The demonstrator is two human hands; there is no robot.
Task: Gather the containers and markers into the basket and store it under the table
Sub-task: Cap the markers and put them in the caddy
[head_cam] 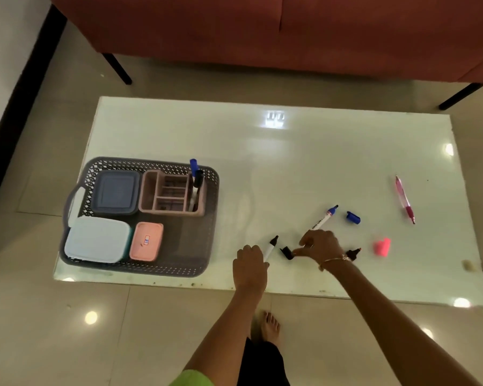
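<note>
A grey lattice basket (212, 190) sits at the table's left end. It holds a dark blue lidded container (115, 192), a pale blue one (96, 239), a small pink one (146, 241) and a pink organiser (168, 195) with two markers (195, 176) upright in it. My left hand (248, 267) grips an uncapped black marker (271, 246). My right hand (319, 243) pinches a black cap (286, 252) on the table. An uncapped blue marker (325, 217) and its blue cap (353, 217) lie just beyond. Another marker's tip (354, 253) shows behind my right wrist.
A pink cap-like piece (382, 246) and a pink pen (405, 200) lie toward the right end of the glossy white table (262, 151). A red sofa (262, 29) with black legs stands beyond the table. My bare foot (269, 327) rests on the tiled floor.
</note>
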